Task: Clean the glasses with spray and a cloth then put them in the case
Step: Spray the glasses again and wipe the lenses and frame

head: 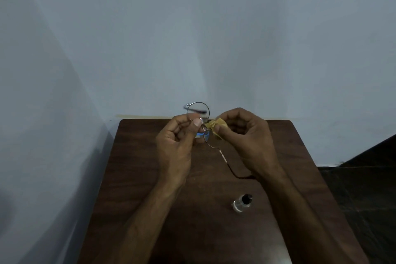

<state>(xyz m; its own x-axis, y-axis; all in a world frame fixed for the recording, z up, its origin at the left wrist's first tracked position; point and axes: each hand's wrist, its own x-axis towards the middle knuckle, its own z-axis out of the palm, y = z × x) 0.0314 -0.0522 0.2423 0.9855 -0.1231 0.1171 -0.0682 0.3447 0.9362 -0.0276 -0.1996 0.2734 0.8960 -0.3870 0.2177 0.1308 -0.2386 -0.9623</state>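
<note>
Thin round wire-rimmed glasses (198,109) are held up above the far half of the table. My left hand (177,141) pinches the frame near the bridge between thumb and fingers. My right hand (244,137) grips a small yellow cloth (216,124) and presses it on the lower lens. One temple arm (230,167) hangs down toward the table under my right wrist. A small clear spray bottle (241,203) with a black cap stands on the table near my right forearm. No case is in view.
The dark wooden table (137,178) stands against a pale blue wall (192,38). A dark floor (368,188) lies to the right of the table.
</note>
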